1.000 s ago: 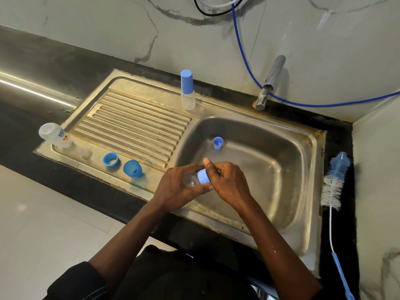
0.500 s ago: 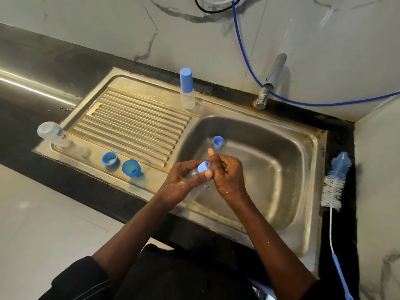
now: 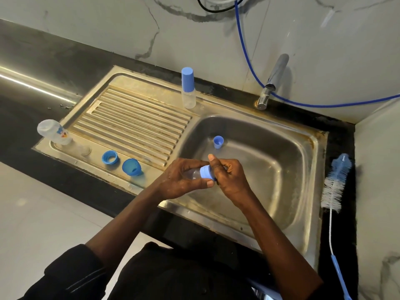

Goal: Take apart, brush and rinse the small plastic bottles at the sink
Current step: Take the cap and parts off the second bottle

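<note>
Over the front left of the sink basin (image 3: 281, 169), my left hand (image 3: 179, 180) grips a small clear bottle (image 3: 193, 174) lying sideways. My right hand (image 3: 229, 176) holds the bottle's blue collar (image 3: 205, 172) at its neck. A small blue cap (image 3: 218, 142) stands in the basin just beyond my hands. On the drainboard's back edge stands a second small bottle (image 3: 188, 92) with a tall blue cap. A larger clear bottle (image 3: 54, 132) stands upside down at the drainboard's left corner, with a blue ring (image 3: 110, 157) and a blue cup-shaped cap (image 3: 131, 167) beside it.
A bottle brush (image 3: 334, 187) with white and blue bristles lies on the black counter right of the sink, handle toward me. The tap (image 3: 272, 81) rises behind the basin, with a blue hose (image 3: 244, 46) running along the wall. The ribbed drainboard (image 3: 134, 124) lies left of the basin.
My hands tilted the bottle's neck upward half a second ago, then brought it back to lying sideways. Both hands have kept their hold on the bottle and its blue collar.
</note>
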